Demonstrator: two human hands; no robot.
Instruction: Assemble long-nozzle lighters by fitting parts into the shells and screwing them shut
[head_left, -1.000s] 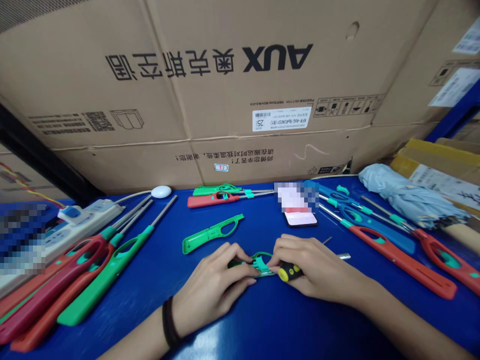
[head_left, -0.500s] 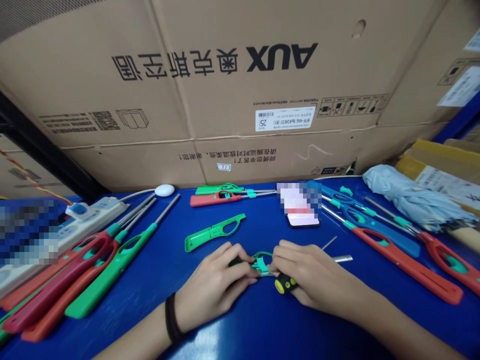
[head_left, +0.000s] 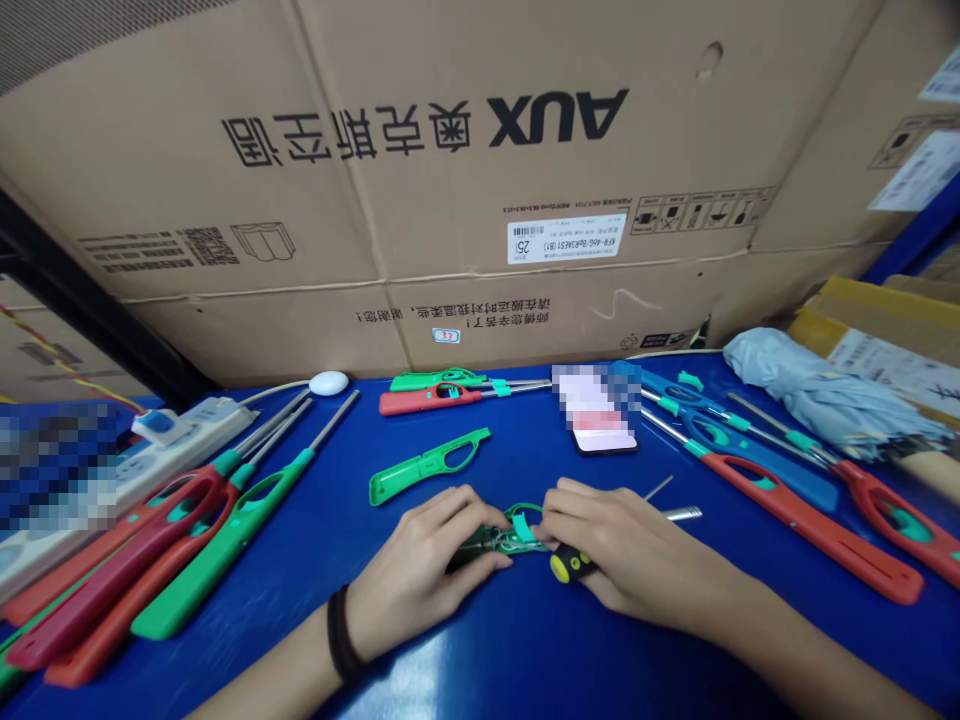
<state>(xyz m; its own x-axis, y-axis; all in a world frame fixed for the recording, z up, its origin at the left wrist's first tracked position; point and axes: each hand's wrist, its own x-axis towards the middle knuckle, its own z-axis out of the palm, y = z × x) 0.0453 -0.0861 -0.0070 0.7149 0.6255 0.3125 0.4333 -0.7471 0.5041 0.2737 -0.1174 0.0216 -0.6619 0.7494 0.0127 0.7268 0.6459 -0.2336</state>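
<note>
My left hand (head_left: 424, 575) lies over the handle of a green long-nosed lighter (head_left: 501, 538) on the blue table (head_left: 480, 650), fingers curled down on it. My right hand (head_left: 637, 555) is closed round a small screwdriver with a black and yellow handle (head_left: 568, 566), its fingertips at the lighter's teal trigger (head_left: 523, 529). The lighter's metal tube (head_left: 681, 515) sticks out to the right past that hand. A loose green half-shell (head_left: 427, 466) lies just beyond my left hand.
Red and green lighters (head_left: 150, 545) lie at the left by a white power strip (head_left: 150, 450). Blue and red lighters (head_left: 780, 490) lie at the right, with a phone (head_left: 600, 432), a folded grey umbrella (head_left: 825, 395) and two lighters (head_left: 442, 390) behind. A big cardboard box (head_left: 450, 180) walls the back.
The screwdriver's handle has dropped slightly lower in my right hand. My left hand's fingers have shifted a little along the lighter's handle. Nothing else has moved.
</note>
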